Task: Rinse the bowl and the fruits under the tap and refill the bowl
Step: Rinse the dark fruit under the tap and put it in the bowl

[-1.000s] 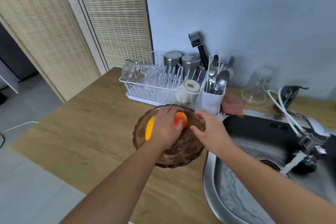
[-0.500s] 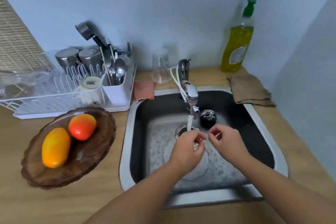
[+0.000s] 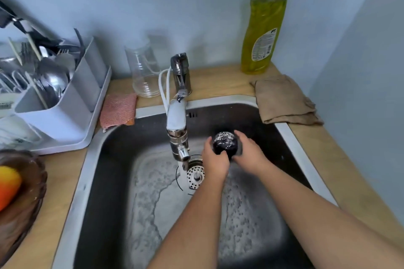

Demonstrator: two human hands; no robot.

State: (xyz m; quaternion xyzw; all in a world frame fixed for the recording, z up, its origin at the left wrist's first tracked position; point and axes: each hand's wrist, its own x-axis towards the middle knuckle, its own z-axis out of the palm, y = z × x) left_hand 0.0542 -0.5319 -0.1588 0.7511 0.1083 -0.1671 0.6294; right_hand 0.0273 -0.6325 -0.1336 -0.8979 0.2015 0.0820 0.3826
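i held a dark round fruit (image 3: 225, 144) in the middle of the frame, down in the sink (image 3: 72, 203). my left hand (image 3: 215, 160) had its fingers curled round the left side of it. my right hand (image 3: 249, 153) cupped the right side, so both hands were clamped on it. the tap (image 3: 176, 120) ran a thin stream, but the fruit was just to the right of the water, not under it. it had shiny white spots on top, so i think it was wet. at the lower left edge of the frame the brown bowl (image 3: 32, 203) sat on the wooden counter (image 3: 56, 170), well apart from my hands, with an orange and yellow fruit (image 3: 8, 183) inside. i saw only part of the bowl, so i could not tell if it was rinsed. i think the job was near its end: this fruit needed its rinse, then a place in the bowl.
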